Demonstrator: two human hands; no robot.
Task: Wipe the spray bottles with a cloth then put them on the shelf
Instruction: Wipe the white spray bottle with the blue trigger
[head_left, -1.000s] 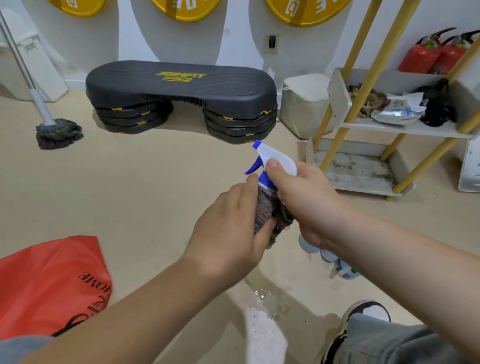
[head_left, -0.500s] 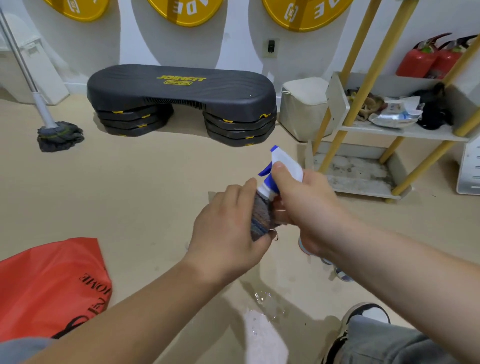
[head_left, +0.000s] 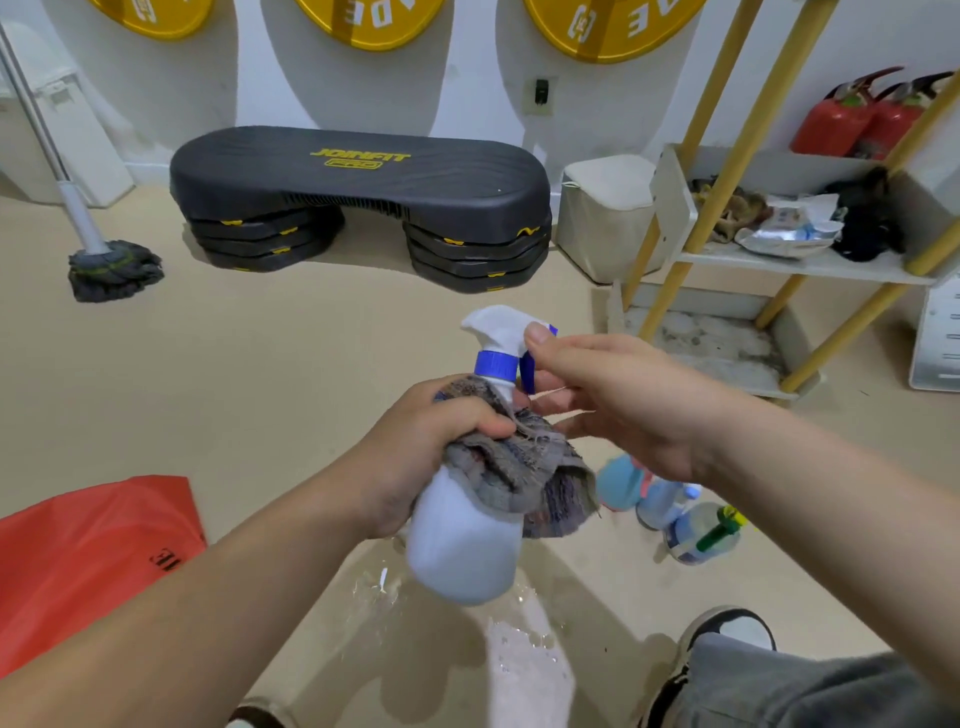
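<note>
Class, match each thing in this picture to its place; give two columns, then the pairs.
1 white plastic spray bottle
2 grey string mop
3 red fire extinguishers
4 red plastic bag

A lying at lower left edge
B upper right, behind white shelf
C gripped with grey frayed cloth by left hand
D upper left, near wall

Pairs: 1-C, 2-D, 3-B, 4-A

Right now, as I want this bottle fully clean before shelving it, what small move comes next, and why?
Probably slide the grey cloth down. The left hand grips it round the shoulder of the spray bottle, whose white lower body is bare below, and the right hand pinches the sprayer head, so it can likely steady the bottle.
</note>
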